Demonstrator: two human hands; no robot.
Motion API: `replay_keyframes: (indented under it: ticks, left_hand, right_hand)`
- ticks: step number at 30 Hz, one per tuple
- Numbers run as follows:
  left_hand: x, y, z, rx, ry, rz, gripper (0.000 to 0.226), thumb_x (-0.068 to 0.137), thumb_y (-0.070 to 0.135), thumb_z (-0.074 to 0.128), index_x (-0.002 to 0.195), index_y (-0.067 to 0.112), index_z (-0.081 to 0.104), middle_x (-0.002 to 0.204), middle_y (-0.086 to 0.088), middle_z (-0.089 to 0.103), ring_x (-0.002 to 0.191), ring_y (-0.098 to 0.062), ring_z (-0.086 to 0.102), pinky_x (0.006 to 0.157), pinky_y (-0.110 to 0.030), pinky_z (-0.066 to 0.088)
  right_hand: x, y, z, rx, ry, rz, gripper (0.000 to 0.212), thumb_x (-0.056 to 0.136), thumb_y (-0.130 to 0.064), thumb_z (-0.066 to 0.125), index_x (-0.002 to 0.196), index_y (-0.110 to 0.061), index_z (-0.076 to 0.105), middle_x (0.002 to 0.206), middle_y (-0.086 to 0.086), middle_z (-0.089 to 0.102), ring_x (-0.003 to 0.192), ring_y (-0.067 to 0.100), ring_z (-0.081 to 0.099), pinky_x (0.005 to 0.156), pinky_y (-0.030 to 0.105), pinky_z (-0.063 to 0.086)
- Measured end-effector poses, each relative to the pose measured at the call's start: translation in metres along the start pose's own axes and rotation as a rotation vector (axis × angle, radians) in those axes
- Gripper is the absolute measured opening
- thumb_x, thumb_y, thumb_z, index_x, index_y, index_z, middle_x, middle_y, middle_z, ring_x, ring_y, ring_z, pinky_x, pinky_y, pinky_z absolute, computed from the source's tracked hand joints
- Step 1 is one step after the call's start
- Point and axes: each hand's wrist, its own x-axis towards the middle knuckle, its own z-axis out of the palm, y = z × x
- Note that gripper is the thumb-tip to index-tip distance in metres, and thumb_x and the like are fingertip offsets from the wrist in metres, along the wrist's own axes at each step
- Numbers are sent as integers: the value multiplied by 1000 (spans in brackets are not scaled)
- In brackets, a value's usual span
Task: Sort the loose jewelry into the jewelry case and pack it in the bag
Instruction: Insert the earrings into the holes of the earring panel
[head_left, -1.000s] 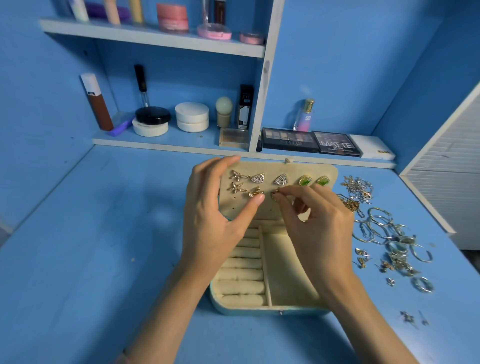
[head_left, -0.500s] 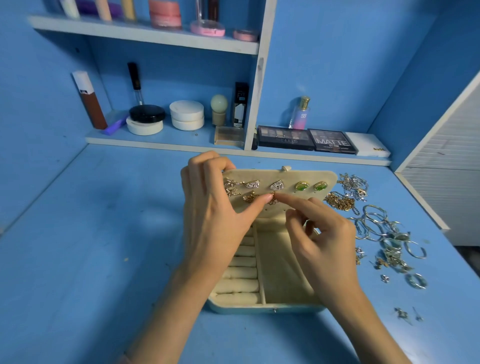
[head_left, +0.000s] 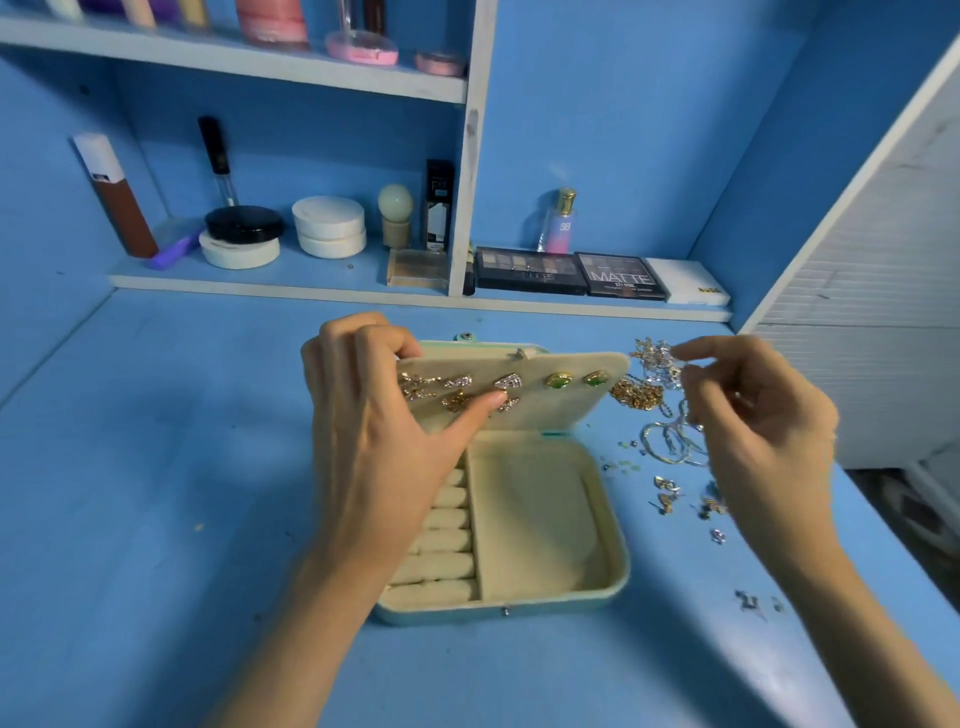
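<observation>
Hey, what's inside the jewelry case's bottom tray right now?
Padded ring rolls on its left, a bare cream compartment on its right; no jewelry shows. The left hand, holding the earring panel, covers the upper rolls.

Lighting: bright, even, diffuse. Shadows: soft patch on the desk (head_left: 171, 415) left of the left hand (head_left: 379, 441); dimmer beneath the upper shelf (head_left: 234, 58). Focus: slightly soft. Edges: wide-angle bowing.

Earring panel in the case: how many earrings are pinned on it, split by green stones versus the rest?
Green-stoned earrings: 2
Other earrings, silver or gold: 6, two blurred beside the left hand gripping the earring panel
Total: 8
</observation>
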Motion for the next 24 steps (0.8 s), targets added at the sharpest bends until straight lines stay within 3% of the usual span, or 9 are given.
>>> replay_keyframes:
  ticks: [3, 7, 10, 14, 18, 24]
  left_hand:
    - [-1, 0, -1, -1, -2, 8, 56, 70, 50, 75, 96, 15, 39, 98, -18, 48, 95, -26, 41, 86, -23, 31]
    - [-2, -1, -1, -4, -6, -4, 57, 68, 50, 76, 95, 14, 40, 99, -19, 49, 95, -28, 43, 86, -22, 31]
    - [-2, -1, -2, -14, -2, -3, 57, 70, 50, 76, 95, 14, 40, 99, -19, 49, 95, -29, 43, 86, -22, 31]
    - [-3, 0, -3, -21, -8, -3, 58, 69, 46, 80, 94, 14, 40, 98, -20, 49, 94, -29, 42, 86, -17, 29]
    - [-3, -1, -3, -25, -5, 6, 57, 69, 46, 80, 94, 14, 39, 97, -19, 49, 93, -27, 42, 88, -15, 28]
    - [-4, 0, -3, -21, -2, 17, 56, 70, 45, 80, 93, 13, 40, 96, -18, 49, 93, -28, 42, 84, -23, 31]
  right_hand:
    - [16, 17, -15, -185, -219, 51, 16, 86, -4, 63, 82, -18, 69, 60, -1, 55, 47, 6, 46, 50, 9, 34]
    - [27, 34, -28, -497, -451, -78, 10, 81, -6, 70, 82, -15, 74, 70, -12, 59, 66, -8, 53, 61, 2, 35]
    - [32, 46, -30, -634, -547, -172, 12, 79, -7, 72, 82, -18, 74, 72, -10, 58, 68, 1, 53, 66, 7, 38]
    - [34, 55, -27, -664, -617, -214, 10, 78, -11, 72, 81, -21, 73, 75, -5, 61, 74, 13, 51, 66, 40, 51]
    - [34, 55, -23, -732, -648, -192, 10, 80, -16, 69, 82, -24, 73, 74, -12, 56, 78, 7, 43, 65, 40, 50]
    - [35, 54, -23, -806, -691, -182, 6, 82, -22, 67, 84, -25, 72, 80, -12, 57, 82, 6, 42, 69, 35, 48]
